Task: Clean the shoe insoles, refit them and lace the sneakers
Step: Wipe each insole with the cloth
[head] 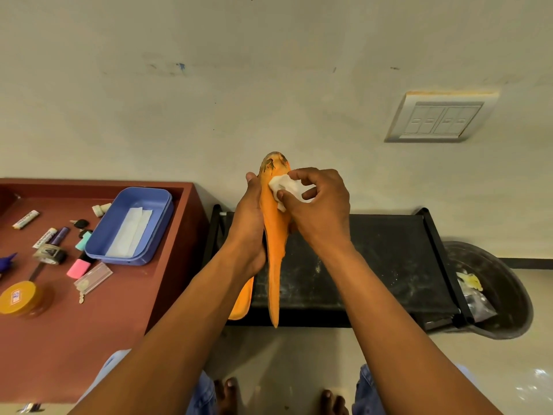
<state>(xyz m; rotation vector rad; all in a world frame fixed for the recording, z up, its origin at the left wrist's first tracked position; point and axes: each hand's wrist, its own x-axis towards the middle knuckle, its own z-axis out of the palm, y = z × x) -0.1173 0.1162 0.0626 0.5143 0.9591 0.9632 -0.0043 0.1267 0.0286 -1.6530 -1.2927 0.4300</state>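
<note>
An orange insole [274, 253] stands almost edge-on in the middle of the view, its worn dark tip pointing up at the wall. My left hand [250, 217] grips it from the left side along its upper half. My right hand [317, 205] pinches a crumpled white wipe [284, 187] and presses it against the insole near the top. A second orange insole [243, 301] lies below my left wrist on the edge of the black rack [389, 259]. No sneakers or laces are in view.
A reddish-brown table [119, 310] at the left carries a blue tray [161, 211] with white tissue [130, 232], pens, keys, an eraser and a yellow jar [21, 298]. A dark bin [508, 295] with scraps stands at the right. A switch plate [440, 118] is on the wall.
</note>
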